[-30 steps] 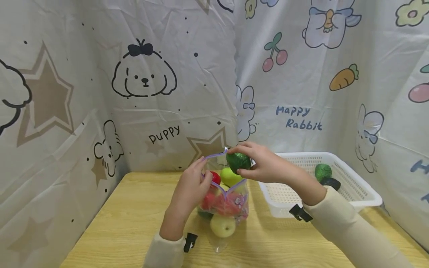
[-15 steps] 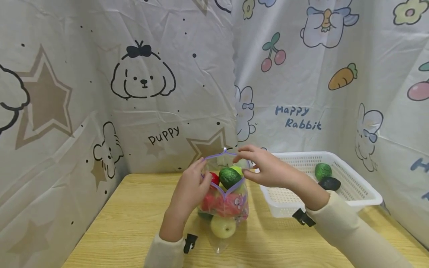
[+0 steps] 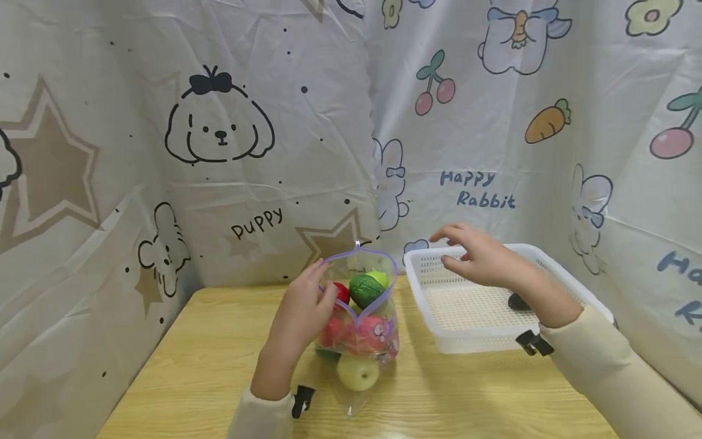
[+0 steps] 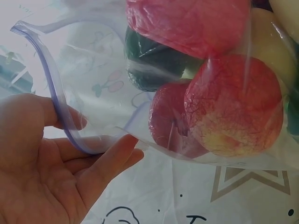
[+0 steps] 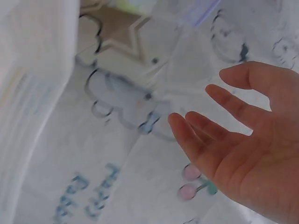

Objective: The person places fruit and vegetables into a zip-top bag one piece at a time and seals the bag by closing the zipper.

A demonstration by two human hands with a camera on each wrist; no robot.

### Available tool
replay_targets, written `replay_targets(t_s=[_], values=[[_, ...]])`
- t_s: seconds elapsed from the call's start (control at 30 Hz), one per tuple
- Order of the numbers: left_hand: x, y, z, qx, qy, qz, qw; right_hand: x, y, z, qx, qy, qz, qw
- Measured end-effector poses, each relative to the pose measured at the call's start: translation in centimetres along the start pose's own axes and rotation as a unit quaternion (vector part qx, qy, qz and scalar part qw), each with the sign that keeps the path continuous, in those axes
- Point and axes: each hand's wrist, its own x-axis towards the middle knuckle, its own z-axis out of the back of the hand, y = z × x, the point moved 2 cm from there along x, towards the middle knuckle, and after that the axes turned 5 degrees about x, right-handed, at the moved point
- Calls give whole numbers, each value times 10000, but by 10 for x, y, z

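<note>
A clear zip bag (image 3: 358,320) with a purple-edged mouth stands on the table, filled with fruit. My left hand (image 3: 301,308) pinches its left rim; in the left wrist view the thumb lies outside the plastic, other fingers inside. A dark green avocado (image 3: 365,291) sits at the top, beside a yellow-green fruit (image 3: 379,277) and a red one (image 3: 342,292). Lower down shows a pale yellow fruit (image 3: 358,373). Through the plastic, the left wrist view shows a red apple (image 4: 233,107). My right hand (image 3: 488,256), fingers spread and holding nothing, hovers over the white basket (image 3: 460,341).
One blackish avocado (image 3: 518,302) shows in the basket, partly covered by my right wrist. The wooden table (image 3: 214,353) meets a patterned cloth backdrop (image 3: 263,183) at its back and sides.
My right hand has let go of the green avocado, which now lies in the bag's mouth, and has moved right over the basket. My left hand keeps its hold on the rim.
</note>
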Motion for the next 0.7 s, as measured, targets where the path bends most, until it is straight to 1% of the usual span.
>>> replay_targets(t_s=[0.2,0.3,0.37,0.43,0.5,0.63,0.7], values=[[1,0,0,80,-9,-38,10000,-9,-61,15,27,-12,-597,9982],[1,0,-1,96,-4,-52,9999,-10,-95,18,8,123,-984,9951],[1,0,-2,80,17,-58,9999,-9,-117,20,-139,280,-1218,9921],[0,0,-3,69,53,-47,10000,-9,-137,21,-235,466,-1541,9867],[0,1,-3,57,44,-16,10000,-4,-152,22,-302,657,-1812,9808],[-1,3,-1,41,7,7,10000,2,-171,22,-387,999,-2321,9668],[-1,3,0,57,-8,15,10000,3,-178,21,-396,1248,-2586,9571]])
